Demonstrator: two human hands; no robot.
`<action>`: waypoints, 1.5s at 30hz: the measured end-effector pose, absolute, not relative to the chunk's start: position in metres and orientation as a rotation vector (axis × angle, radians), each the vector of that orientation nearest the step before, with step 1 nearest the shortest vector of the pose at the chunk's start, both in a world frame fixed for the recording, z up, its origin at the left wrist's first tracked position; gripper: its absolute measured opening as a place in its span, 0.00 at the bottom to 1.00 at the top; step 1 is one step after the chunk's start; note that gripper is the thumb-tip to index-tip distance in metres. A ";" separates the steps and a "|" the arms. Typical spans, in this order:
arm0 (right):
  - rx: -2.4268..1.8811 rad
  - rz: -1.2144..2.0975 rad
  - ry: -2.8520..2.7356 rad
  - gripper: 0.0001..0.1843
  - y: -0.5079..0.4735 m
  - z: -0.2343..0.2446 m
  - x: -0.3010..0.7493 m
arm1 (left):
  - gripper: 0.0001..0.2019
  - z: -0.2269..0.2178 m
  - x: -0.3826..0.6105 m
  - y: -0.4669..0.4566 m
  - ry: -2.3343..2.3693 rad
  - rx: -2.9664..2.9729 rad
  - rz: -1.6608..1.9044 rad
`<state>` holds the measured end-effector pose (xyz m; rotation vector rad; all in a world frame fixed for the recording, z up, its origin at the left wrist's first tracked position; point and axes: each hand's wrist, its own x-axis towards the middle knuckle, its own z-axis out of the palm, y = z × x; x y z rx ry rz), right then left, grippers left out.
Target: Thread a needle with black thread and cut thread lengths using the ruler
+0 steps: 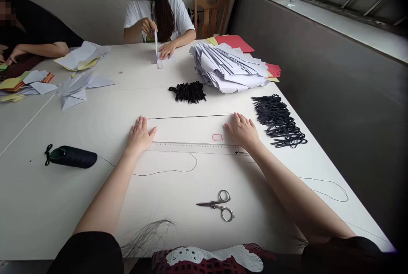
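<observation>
A thin dark thread (191, 117) runs straight and taut across the white table between my two hands. My left hand (139, 135) lies flat, its fingertips on the thread's left end and its thumb apart. At the thread's right end my right hand (244, 130) also rests flat, fingers stretched out. Below the thread is a clear ruler (191, 147), its ends partly under my hands. Nearer me lie silver scissors (214, 204) with the blades slightly apart. A dark thread spool (79, 157) lies on its side at left, its loose thread trailing towards my left forearm.
A bundle of black tassels (188, 92) lies beyond the thread, and looped black cords (279, 121) are at right. Behind stands a large pile of folded white paper (229, 67). Across the table a person (181, 14) holds paper; another sits at far left.
</observation>
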<state>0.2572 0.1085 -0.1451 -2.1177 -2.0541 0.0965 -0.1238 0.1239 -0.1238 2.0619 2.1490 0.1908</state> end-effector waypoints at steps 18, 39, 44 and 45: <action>-2.020 -0.018 -1.811 0.33 0.113 -0.132 0.256 | 0.37 -0.133 -0.130 0.127 2.150 1.953 0.705; -1.648 0.126 -1.554 0.13 -0.022 -0.111 0.304 | 0.09 -0.098 -0.053 -0.008 1.486 2.037 0.364; -1.576 0.143 -1.683 0.11 -0.024 -0.107 0.293 | 0.05 -0.100 -0.041 -0.011 1.454 2.220 0.388; -1.546 0.149 -1.725 0.11 -0.025 -0.107 0.290 | 0.04 -0.098 -0.047 -0.008 1.451 2.247 0.515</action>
